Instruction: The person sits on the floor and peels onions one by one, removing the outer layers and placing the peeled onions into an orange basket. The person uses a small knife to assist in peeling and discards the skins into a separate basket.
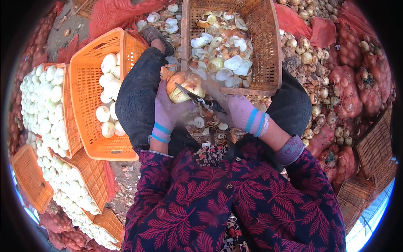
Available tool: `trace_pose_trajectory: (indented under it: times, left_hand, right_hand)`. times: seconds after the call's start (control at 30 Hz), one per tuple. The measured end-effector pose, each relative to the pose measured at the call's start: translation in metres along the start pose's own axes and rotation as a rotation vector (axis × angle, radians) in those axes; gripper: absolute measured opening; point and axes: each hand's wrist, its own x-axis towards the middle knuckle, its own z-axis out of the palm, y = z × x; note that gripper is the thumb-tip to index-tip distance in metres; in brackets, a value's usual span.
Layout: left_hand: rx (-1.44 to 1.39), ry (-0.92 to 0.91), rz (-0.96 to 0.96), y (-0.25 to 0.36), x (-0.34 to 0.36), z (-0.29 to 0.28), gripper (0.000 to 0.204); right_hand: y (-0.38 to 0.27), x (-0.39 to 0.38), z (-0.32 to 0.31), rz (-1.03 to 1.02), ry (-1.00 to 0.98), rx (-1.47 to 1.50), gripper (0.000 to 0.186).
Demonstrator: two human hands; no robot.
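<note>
An onion (184, 87), with brown skin on part of it and pale flesh showing below, rests in my left hand (168, 103), whose gloved fingers wrap round its left and lower side. My right hand (241, 110), in a lilac glove with blue bands, is closed round the dark handle of a knife (189, 93). The knife's pointed blade lies across the onion's front face. Just beyond my hands stands an orange crate of peelings (273, 46), holding papery skins and cut white onion pieces.
On my left an orange crate (75, 96) holds several peeled onions (110, 87). Farther left stand crates heaped with peeled white onions (50, 92). Unpeeled onions (308, 56) and red mesh sacks (344, 90) lie on the right, near stacked crates (373, 143).
</note>
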Motion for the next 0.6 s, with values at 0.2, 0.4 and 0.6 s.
trace_pose_trajectory:
  times: [0.2,0.4,0.6]
  left_hand:
    - [-0.235,-0.064,-0.064,0.017,0.004,0.0,0.111]
    - [-0.271,0.021,-0.074,0.005,-0.005,0.001,0.101]
    - [-0.36,0.017,-0.082,0.01,-0.008,0.008,0.095]
  right_hand:
    - [-0.007,0.04,-0.017,0.218,-0.164,0.09,0.086]
    - [0.001,0.035,0.01,0.129,0.022,0.177,0.08]
    - [0.004,0.032,0.014,0.103,0.011,0.161,0.079]
